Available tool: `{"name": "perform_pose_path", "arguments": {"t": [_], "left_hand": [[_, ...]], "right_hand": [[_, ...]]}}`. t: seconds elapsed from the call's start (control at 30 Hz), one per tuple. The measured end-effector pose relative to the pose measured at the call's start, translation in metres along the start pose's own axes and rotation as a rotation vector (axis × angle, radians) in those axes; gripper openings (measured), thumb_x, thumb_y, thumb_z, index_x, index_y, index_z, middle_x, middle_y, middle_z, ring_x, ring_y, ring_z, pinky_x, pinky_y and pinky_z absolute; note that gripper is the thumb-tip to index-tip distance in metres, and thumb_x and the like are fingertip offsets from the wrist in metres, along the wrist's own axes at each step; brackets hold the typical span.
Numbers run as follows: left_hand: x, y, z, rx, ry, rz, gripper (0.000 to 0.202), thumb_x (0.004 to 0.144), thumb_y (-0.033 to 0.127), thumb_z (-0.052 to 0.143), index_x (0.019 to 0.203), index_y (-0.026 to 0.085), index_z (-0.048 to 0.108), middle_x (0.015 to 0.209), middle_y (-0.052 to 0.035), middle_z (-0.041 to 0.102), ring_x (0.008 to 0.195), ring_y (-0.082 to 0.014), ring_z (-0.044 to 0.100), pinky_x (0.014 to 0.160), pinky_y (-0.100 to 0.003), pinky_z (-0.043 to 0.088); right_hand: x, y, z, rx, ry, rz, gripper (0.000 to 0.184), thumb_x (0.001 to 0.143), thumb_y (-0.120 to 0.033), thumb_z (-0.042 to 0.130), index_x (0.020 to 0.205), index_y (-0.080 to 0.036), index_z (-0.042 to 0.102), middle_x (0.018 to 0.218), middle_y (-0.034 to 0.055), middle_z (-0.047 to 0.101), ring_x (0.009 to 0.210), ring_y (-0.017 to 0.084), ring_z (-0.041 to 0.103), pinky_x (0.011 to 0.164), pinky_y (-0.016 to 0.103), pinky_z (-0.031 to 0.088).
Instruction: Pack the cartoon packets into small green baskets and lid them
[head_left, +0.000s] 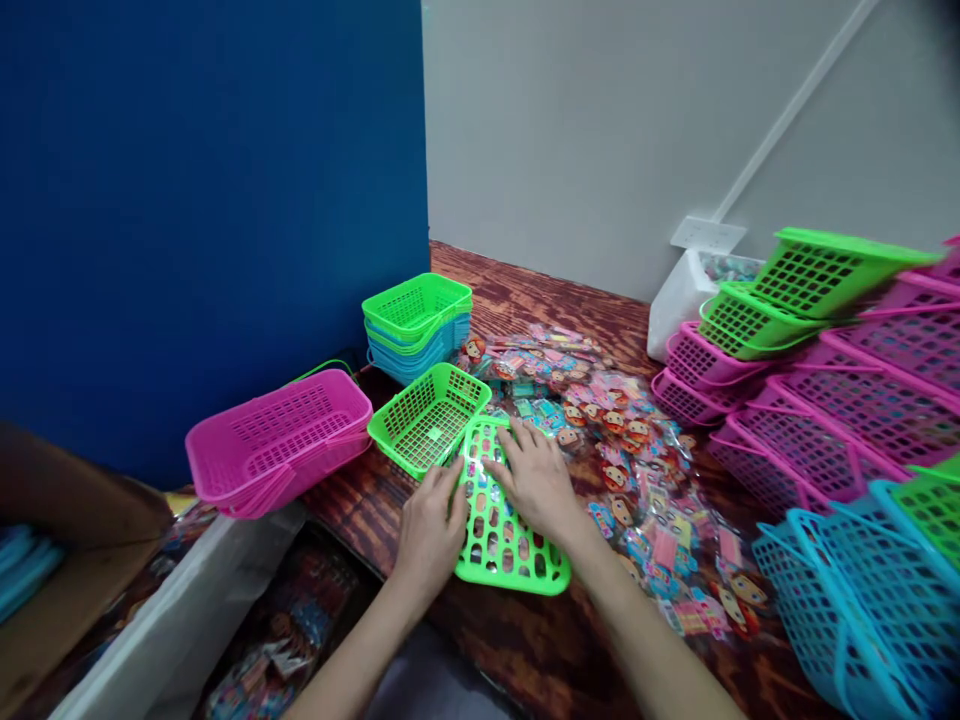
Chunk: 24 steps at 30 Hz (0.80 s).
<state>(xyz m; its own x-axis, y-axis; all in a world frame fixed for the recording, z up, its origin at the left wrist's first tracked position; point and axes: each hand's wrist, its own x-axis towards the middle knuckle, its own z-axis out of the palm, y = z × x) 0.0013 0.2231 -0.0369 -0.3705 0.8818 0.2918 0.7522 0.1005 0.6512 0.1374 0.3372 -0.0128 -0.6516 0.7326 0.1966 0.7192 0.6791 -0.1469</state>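
A bright green perforated lid-like piece (493, 548) lies close in front of me, with coloured items showing through its holes. My left hand (431, 525) is closed along its left edge, thumb and fingers against the rim. Across the upper right part of it, my right hand (536, 480) rests with fingers stretched out and apart. An upright green basket (397, 425) stands just beyond my left hand. To the right of the lid-like piece spread many clear packets (615, 420) with small colourful figures and pink and blue pieces. What is under my fingers is partly hidden.
At left, a pink basket (255, 445) sits by the table edge, near a white box (195, 610) holding packets. A stack of green and blue baskets (416, 345) stands behind. Pink baskets (817, 450), blue baskets (832, 610) and a white foam container (671, 300) line the right.
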Motion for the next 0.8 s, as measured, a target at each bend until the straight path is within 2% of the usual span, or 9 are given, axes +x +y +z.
{"name": "perform_pose_path", "arguments": {"t": [0.13, 0.33, 0.43, 0.63, 0.8], "left_hand": [[-0.003, -0.001, 0.003, -0.05, 0.015, -0.016, 0.038, 0.096, 0.022, 0.043, 0.129, 0.017, 0.06, 0.099, -0.0082, 0.066, 0.091, -0.0219, 0.065, 0.083, -0.035, 0.052], [0.0, -0.001, 0.002, -0.147, 0.007, -0.08, 0.036, 0.095, 0.027, 0.047, 0.127, 0.017, 0.06, 0.104, -0.0083, 0.066, 0.098, -0.0222, 0.063, 0.089, -0.036, 0.049], [0.007, 0.0, -0.001, -0.174, -0.024, -0.096, 0.031, 0.095, 0.031, 0.049, 0.119, 0.017, 0.064, 0.1, -0.0075, 0.066, 0.095, -0.0222, 0.063, 0.086, -0.035, 0.049], [0.015, 0.001, 0.0, -0.164, -0.003, -0.13, 0.021, 0.094, 0.028, 0.051, 0.106, 0.019, 0.065, 0.092, -0.0046, 0.068, 0.087, -0.0209, 0.063, 0.082, -0.033, 0.047], [0.009, 0.007, 0.007, -0.2, 0.004, -0.154, 0.017, 0.093, 0.027, 0.053, 0.104, 0.021, 0.064, 0.095, -0.0039, 0.067, 0.089, -0.02, 0.064, 0.08, -0.031, 0.048]], "right_hand": [[-0.002, -0.001, 0.002, 0.008, 0.029, -0.003, 0.057, 0.098, -0.054, 0.041, 0.141, -0.017, 0.052, 0.152, 0.0139, 0.044, 0.14, 0.031, 0.037, 0.113, 0.048, 0.03], [-0.004, 0.0, 0.004, 0.002, 0.068, -0.012, 0.057, 0.099, -0.052, 0.042, 0.142, -0.015, 0.051, 0.154, 0.0145, 0.042, 0.143, 0.031, 0.032, 0.115, 0.049, 0.027], [0.002, 0.001, 0.001, -0.025, 0.053, 0.003, 0.056, 0.098, -0.051, 0.043, 0.142, -0.015, 0.051, 0.152, 0.0154, 0.043, 0.141, 0.032, 0.035, 0.113, 0.05, 0.029], [0.019, 0.01, 0.0, -0.017, -0.039, -0.035, 0.059, 0.099, -0.055, 0.039, 0.141, -0.017, 0.051, 0.152, 0.0135, 0.045, 0.139, 0.032, 0.039, 0.11, 0.048, 0.032], [0.009, 0.013, 0.005, -0.034, 0.007, -0.019, 0.056, 0.1, -0.052, 0.037, 0.142, -0.017, 0.05, 0.151, 0.0134, 0.046, 0.138, 0.032, 0.038, 0.11, 0.049, 0.03]]}}
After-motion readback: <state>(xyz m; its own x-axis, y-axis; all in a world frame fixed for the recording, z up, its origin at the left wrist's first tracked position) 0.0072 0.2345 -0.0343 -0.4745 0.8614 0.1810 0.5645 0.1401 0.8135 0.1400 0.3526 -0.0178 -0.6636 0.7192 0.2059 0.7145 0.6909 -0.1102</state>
